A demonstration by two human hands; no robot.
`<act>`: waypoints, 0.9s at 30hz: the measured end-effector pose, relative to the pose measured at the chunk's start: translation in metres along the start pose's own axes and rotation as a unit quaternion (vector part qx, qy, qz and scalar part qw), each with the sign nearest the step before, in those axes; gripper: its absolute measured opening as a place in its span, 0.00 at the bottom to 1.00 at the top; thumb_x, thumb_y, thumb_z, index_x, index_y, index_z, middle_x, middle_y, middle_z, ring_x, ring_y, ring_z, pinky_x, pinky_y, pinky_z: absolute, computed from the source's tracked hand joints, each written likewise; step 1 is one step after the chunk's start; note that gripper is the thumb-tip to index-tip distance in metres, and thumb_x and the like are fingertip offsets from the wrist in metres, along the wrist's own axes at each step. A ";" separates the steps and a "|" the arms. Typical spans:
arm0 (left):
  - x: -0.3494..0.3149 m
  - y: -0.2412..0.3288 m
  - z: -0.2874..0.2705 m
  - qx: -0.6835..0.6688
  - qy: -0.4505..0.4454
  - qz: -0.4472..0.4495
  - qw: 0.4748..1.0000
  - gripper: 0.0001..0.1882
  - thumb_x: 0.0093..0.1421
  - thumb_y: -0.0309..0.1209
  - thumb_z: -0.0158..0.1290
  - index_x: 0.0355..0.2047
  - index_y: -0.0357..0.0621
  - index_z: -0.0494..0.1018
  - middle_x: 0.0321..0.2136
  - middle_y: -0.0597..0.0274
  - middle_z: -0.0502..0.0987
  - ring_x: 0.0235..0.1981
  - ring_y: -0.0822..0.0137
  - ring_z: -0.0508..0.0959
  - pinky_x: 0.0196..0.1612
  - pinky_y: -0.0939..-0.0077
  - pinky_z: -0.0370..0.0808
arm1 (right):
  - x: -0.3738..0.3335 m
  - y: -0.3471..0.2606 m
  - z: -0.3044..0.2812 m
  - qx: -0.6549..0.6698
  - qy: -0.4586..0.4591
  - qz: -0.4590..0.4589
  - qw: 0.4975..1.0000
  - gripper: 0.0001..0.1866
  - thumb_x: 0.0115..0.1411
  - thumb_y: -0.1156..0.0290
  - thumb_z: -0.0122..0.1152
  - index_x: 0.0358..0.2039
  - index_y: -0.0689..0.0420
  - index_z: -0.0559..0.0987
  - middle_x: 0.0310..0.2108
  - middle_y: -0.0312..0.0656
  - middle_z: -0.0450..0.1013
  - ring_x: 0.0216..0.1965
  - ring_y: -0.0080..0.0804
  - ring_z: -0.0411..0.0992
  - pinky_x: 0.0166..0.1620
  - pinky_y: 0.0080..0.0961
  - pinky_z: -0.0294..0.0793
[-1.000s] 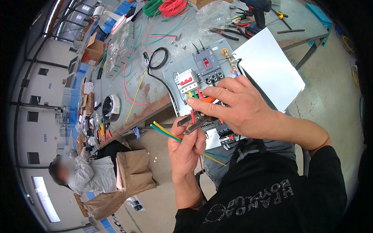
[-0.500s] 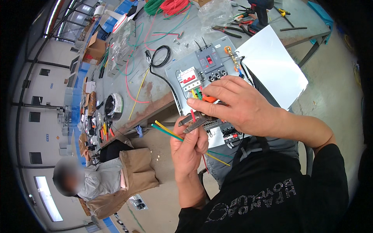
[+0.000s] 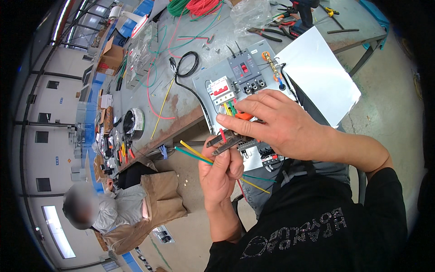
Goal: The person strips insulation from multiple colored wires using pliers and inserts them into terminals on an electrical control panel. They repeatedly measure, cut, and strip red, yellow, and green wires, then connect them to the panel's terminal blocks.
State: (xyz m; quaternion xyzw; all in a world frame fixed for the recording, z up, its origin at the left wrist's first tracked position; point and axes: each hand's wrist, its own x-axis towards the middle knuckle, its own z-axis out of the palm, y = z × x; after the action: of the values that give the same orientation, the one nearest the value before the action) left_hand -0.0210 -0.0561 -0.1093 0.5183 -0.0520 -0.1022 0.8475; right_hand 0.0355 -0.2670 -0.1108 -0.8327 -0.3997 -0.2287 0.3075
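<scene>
Pinched in my left hand (image 3: 216,179) are several thin wires: a yellow wire (image 3: 190,148), a green wire (image 3: 188,153) and a red wire (image 3: 222,135). My right hand (image 3: 287,124) is closed round wire strippers (image 3: 225,143) with dark jaws and an orange handle, partly hidden under the palm. The jaws lie across the red wire, close to my left thumb. Just beyond my hands, a panel (image 3: 198,84) carries a white breaker (image 3: 221,89) with red levers, a dark grey breaker (image 3: 244,70) and, partly covered, a contactor (image 3: 270,160). Short yellow and green wires enter the white breaker.
The panel rests against a metal workbench (image 3: 158,102) with a worn edge. On it lie a black cable (image 3: 186,68), red wire coils (image 3: 204,7), pliers (image 3: 266,34) and a drill (image 3: 302,18). A white sheet (image 3: 319,75) sits right. Another person (image 3: 120,208) works at left.
Both hands keep their grip in nearly the same place. The stripper jaws and the red wire tip have shifted very slightly left. At left, the other person's hand has moved a little.
</scene>
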 end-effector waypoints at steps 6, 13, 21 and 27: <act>0.000 0.001 0.000 0.023 0.007 0.008 1.000 0.11 0.74 0.34 0.44 0.45 0.38 0.67 0.17 0.63 0.66 0.15 0.76 0.61 0.18 0.80 0.57 | -0.001 0.002 0.000 0.013 -0.013 0.005 1.000 0.33 0.57 0.77 0.55 0.66 0.49 0.70 0.45 0.43 0.72 0.50 0.41 0.71 0.53 0.38 0.66; -0.001 0.002 0.006 0.053 0.053 0.001 0.997 0.10 0.74 0.33 0.45 0.46 0.39 0.69 0.17 0.67 0.66 0.16 0.79 0.60 0.19 0.82 0.54 | 0.000 -0.001 0.000 0.011 -0.016 0.007 1.000 0.34 0.56 0.79 0.56 0.66 0.50 0.70 0.47 0.44 0.72 0.50 0.41 0.71 0.53 0.39 0.67; 0.001 0.002 0.005 0.057 0.038 -0.003 0.998 0.09 0.74 0.33 0.45 0.44 0.40 0.67 0.16 0.65 0.65 0.13 0.78 0.58 0.16 0.82 0.54 | 0.000 0.001 -0.001 -0.005 -0.024 0.001 1.000 0.33 0.56 0.78 0.57 0.65 0.51 0.71 0.47 0.45 0.72 0.49 0.41 0.72 0.53 0.38 0.67; 0.003 0.003 0.006 0.066 0.037 -0.002 0.997 0.09 0.74 0.34 0.45 0.43 0.40 0.67 0.17 0.65 0.66 0.14 0.78 0.59 0.16 0.82 0.54 | 0.001 0.000 -0.004 0.006 -0.044 0.011 0.999 0.34 0.55 0.77 0.58 0.65 0.50 0.71 0.43 0.43 0.71 0.47 0.40 0.72 0.51 0.37 0.68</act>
State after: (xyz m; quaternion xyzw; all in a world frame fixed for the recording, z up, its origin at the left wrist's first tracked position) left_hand -0.0191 -0.0606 -0.1035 0.5764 -0.0260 -0.0807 0.8128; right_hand 0.0359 -0.2693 -0.1075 -0.8442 -0.4055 -0.1859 0.2973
